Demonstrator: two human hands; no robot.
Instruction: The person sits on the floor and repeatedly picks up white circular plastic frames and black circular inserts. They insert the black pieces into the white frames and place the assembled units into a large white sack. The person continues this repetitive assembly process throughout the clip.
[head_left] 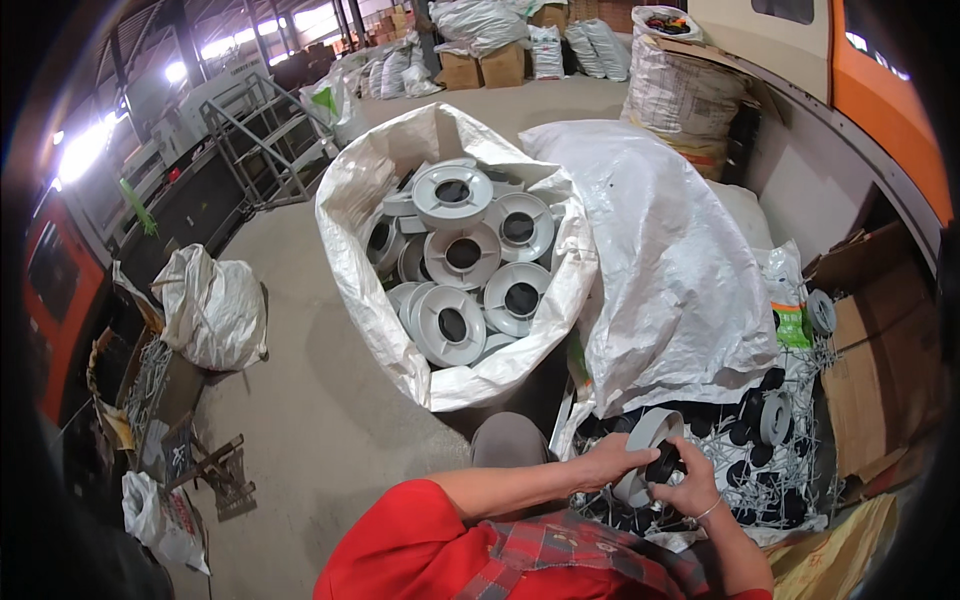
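Observation:
Over a heap at the lower right, I hold a grey round plastic flanged piece [655,426], tilted on edge. My left hand [608,462] is closed on its near left side. The fingers of my right hand [692,484] close around a black round part [663,464] at the middle of the piece. Whether the black part is fixed in it, I cannot tell. Below lie several black round parts [738,474] among thin grey plastic sprues [715,450]. A loose grey ring-shaped piece [776,418] rests to the right.
Ahead, an open white woven sack [350,240] holds several grey flanged pieces [452,324] with black centres. Beside it a white sheet-like sack [665,270] bulges. Cardboard [880,370] stands at right. A stuffed sack [212,310] and a metal step frame [268,140] stand left.

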